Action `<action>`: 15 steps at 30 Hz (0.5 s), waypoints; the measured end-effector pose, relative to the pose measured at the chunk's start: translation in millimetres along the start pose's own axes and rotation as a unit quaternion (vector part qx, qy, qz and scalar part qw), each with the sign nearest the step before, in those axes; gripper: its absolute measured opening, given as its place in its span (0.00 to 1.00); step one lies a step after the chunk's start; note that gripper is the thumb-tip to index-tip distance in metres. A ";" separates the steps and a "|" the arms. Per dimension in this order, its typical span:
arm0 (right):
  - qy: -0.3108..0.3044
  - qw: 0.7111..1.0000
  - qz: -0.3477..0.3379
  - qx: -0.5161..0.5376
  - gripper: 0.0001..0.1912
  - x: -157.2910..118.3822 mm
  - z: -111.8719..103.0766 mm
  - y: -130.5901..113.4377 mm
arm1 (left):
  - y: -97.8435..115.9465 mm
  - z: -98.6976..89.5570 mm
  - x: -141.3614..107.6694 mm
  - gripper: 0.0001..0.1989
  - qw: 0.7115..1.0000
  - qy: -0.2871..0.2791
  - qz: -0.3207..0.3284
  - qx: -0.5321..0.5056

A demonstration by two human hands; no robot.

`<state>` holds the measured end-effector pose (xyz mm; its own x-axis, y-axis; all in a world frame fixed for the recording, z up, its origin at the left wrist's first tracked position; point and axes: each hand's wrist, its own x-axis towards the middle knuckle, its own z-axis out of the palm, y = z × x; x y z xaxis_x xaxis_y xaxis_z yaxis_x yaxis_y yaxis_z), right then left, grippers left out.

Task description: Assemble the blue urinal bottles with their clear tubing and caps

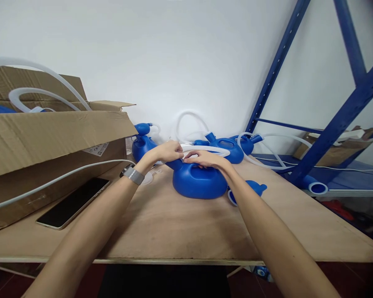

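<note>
A blue plastic jug [200,186] with a moulded handle stands on the table in front of me. Its spout points up and to the left. My left hand [170,152] is at the spout's mouth, its fingers pinched together. Just right of it, my right hand [203,159] lies over the jug's top, thumb and fingertips closed at the spout. Whatever the fingertips hold is too small to make out. A white hose [217,150] curves behind my right hand. Beside the jug, partly behind my right forearm, lies a blue cup-shaped piece [253,189].
An open cardboard box [59,136] with hoses stands at left, a phone [74,203] before it. A clear lid [147,179] lies near my left wrist. More blue jugs [233,151] stand against the wall. A blue metal rack [338,120] rises at right.
</note>
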<state>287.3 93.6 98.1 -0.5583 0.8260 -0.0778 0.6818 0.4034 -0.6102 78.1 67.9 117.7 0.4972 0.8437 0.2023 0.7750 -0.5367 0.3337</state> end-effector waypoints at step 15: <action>0.001 1.000 0.017 -0.011 0.29 -1.5 -0.8 -5.0 | 1.4 4.7 1.1 0.10 0.998 0.023 -0.062 0.002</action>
<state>285.1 90.7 101.9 -0.5339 0.8401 -0.0956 0.7101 0.3841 -0.5901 81.6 68.0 114.1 0.3785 0.9034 0.2014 0.8317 -0.4274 0.3544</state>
